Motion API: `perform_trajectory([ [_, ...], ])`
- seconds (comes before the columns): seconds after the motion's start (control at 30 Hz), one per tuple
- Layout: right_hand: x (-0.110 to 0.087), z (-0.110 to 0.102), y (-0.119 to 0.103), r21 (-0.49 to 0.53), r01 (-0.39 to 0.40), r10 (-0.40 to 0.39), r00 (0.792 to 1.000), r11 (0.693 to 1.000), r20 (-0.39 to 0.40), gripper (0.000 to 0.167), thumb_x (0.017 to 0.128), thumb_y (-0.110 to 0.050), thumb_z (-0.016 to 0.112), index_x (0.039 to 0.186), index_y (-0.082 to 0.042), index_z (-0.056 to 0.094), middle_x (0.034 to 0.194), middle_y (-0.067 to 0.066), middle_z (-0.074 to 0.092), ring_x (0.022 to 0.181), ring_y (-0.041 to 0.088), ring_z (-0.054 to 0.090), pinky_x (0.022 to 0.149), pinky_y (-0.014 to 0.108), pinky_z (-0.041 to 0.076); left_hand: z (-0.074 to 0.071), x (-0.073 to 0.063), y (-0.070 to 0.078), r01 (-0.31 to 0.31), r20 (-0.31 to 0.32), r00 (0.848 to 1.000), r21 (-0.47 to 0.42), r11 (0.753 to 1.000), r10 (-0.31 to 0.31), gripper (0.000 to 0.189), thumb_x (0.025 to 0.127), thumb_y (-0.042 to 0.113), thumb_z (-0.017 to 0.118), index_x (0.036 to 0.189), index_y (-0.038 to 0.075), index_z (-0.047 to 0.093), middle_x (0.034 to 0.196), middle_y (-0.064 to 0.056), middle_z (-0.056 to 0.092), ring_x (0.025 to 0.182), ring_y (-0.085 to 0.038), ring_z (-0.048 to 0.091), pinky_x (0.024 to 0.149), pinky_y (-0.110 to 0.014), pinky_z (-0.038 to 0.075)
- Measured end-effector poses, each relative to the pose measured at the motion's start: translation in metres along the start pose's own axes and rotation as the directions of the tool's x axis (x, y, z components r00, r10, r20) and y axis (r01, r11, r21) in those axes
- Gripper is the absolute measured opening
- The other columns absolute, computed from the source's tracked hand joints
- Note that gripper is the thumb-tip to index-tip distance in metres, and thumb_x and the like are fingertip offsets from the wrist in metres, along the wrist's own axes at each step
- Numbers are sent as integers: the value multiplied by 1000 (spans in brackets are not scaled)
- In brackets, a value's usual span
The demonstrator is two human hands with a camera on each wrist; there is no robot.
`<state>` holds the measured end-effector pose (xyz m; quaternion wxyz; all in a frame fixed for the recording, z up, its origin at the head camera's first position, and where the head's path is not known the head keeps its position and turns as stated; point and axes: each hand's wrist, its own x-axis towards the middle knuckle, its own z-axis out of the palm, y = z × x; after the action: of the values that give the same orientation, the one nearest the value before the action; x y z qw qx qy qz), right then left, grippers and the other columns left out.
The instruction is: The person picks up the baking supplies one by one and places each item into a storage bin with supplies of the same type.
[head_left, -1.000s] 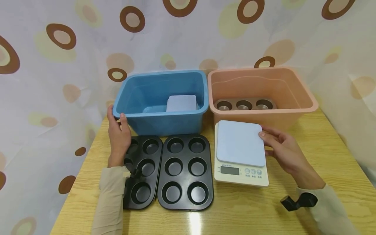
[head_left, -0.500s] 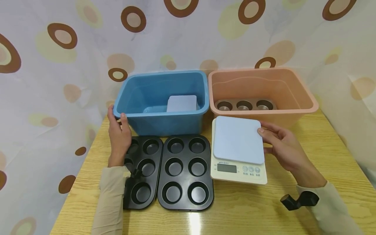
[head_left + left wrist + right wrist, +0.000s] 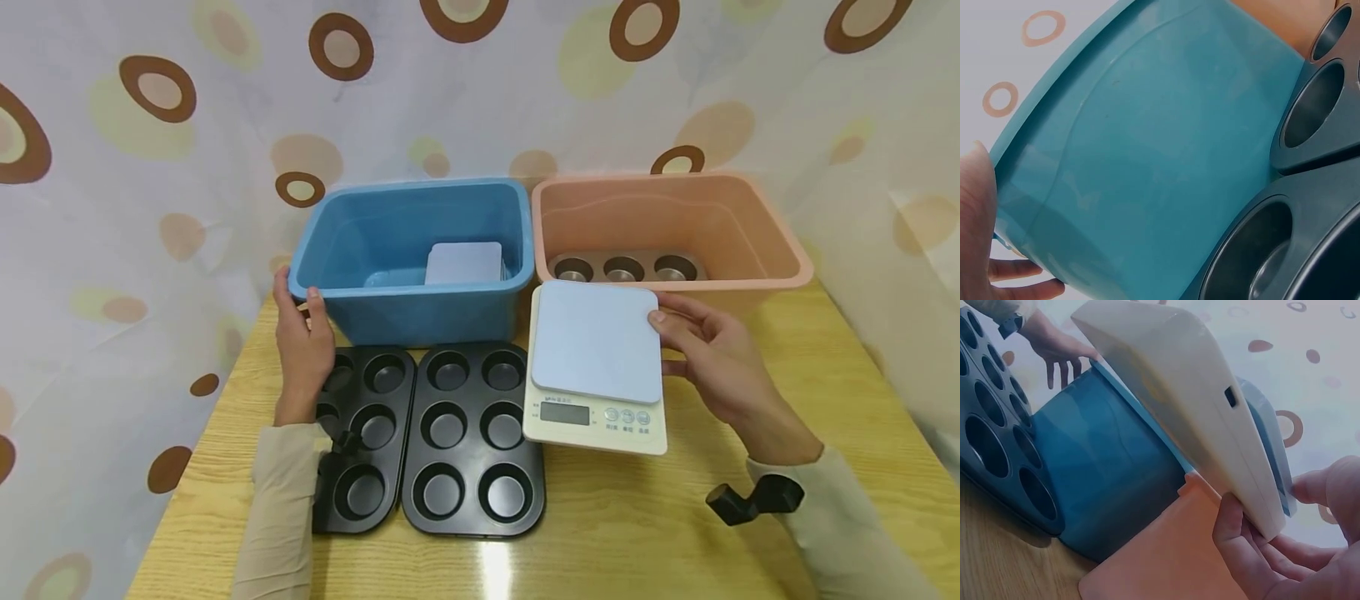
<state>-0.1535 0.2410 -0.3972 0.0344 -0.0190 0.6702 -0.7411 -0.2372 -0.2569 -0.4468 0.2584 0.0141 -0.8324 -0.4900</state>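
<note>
A white kitchen scale (image 3: pixel 596 342) with a flat pale platform, a small display and several buttons is raised above the table. My right hand (image 3: pixel 716 367) grips its right edge, thumb on top and fingers beneath; the right wrist view shows the scale's side (image 3: pixel 1210 406) tilted up. With fingers fairly straight, my left hand (image 3: pixel 303 358) rests against the front left corner of the blue bin (image 3: pixel 412 317). Pale flat items (image 3: pixel 465 262) stand in that bin. Beside it, the peach bin (image 3: pixel 735 287) holds a brown muffin tin (image 3: pixel 648 260).
Two black muffin tins (image 3: pixel 472 429) lie side by side in front of the blue bin, the left one (image 3: pixel 393 467) partly behind my left forearm. The scale overlaps the right tin's edge in the head view. A patterned cloth (image 3: pixel 480 100) hangs behind the wooden table (image 3: pixel 600 533).
The scale, in my right hand, has moved up and to the left, toward the gap between the bins. My left hand stays at the blue bin's corner.
</note>
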Motion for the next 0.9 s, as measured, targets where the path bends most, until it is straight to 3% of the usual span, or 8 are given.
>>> perform_trajectory([
  [0.27, 4, 8, -2, 19, 7, -6, 999, 1000, -37, 41, 109, -18, 68, 147, -9, 57, 113, -11, 81, 91, 9, 78, 69, 28, 65, 0, -1, -2, 11, 11, 1000, -5, 1000, -11, 65, 116, 42, 42, 173, 17, 23, 168, -16, 46, 147, -37, 51, 121, -67, 44],
  [0.53, 8, 18, -6, 15, 5, -4, 998, 1000, -67, 72, 109, -19, 69, 165, 9, 34, 111, -13, 80, 89, 6, 79, 69, 25, 65, -1, -1, -3, 17, 11, 1000, 2, 1000, -17, 64, 116, 43, 42, 173, 20, 23, 169, -15, 46, 149, -36, 50, 122, -67, 43],
  [0.9, 16, 29, -11, 13, 1, 0, 998, 1000, -62, 74, 108, -23, 70, 166, 7, 35, 113, -13, 79, 92, 5, 78, 71, 24, 65, 1, 0, -2, 9, 4, 1000, -11, 1000, -9, 66, 116, 42, 43, 173, 15, 24, 170, -14, 45, 148, -36, 50, 121, -67, 44],
])
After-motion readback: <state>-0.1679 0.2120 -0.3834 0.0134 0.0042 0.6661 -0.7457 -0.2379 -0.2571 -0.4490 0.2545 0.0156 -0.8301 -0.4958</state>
